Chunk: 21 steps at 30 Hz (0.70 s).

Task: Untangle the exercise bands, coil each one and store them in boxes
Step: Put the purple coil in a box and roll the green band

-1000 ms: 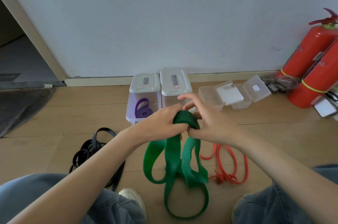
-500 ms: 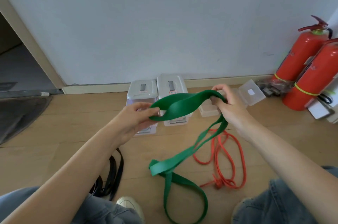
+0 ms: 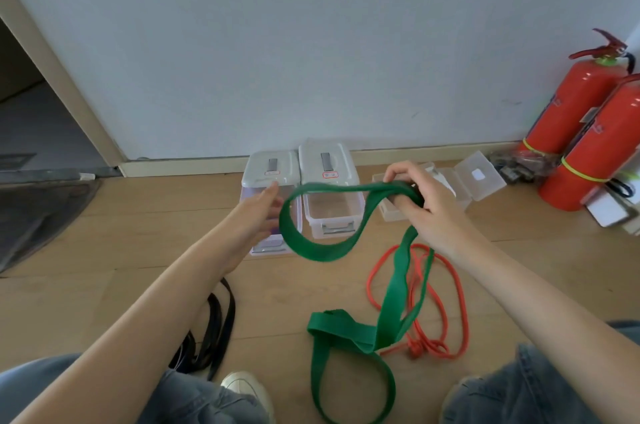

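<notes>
**Me:** Holding the green band (image 3: 322, 250) up by one end. Right hand (image 3: 420, 205) clenched around it over the small open boxes (image 3: 460, 188); one loop hangs in the air toward the left, the rest trails down to the floor (image 3: 121, 268) between my knees.

**Observer:** Why so high?

**Me:** Lifted, the twists likely drop out under their own weight, so I can judge where the crossings sit before coiling.

**Observer:** Left hand?

**Me:** Left hand (image 3: 263, 212) has no grip now: fingers straight, reaching just past the loop, in front of the lidded box (image 3: 270, 178). Half a second ago it pinched the band's other end; that is let go, and the loop has sagged.

**Observer:** The others?

**Me:** Orange band (image 3: 446, 302) lies knotted on the floor under the green tail; black band (image 3: 214, 326) beside my left leg. Neither coiled. Middle box (image 3: 332, 212) sits empty, nearest the loop.
</notes>
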Each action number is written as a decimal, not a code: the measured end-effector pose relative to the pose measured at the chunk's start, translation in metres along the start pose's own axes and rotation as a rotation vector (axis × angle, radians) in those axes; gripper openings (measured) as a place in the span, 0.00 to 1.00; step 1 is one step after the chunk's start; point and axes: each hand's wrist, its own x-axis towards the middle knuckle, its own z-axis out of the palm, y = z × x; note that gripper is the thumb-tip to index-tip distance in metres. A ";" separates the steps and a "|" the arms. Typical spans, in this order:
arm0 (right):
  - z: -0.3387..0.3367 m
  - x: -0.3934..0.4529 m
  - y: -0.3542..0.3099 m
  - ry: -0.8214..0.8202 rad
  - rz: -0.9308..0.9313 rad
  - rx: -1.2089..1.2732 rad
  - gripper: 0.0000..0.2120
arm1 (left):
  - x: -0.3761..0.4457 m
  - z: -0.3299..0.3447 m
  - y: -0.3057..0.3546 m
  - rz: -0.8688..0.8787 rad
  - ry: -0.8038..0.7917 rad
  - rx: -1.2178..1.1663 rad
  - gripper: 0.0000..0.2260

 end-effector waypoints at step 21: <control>0.010 -0.005 -0.025 -0.137 -0.123 0.060 0.13 | -0.010 0.040 0.009 0.442 -0.242 0.199 0.24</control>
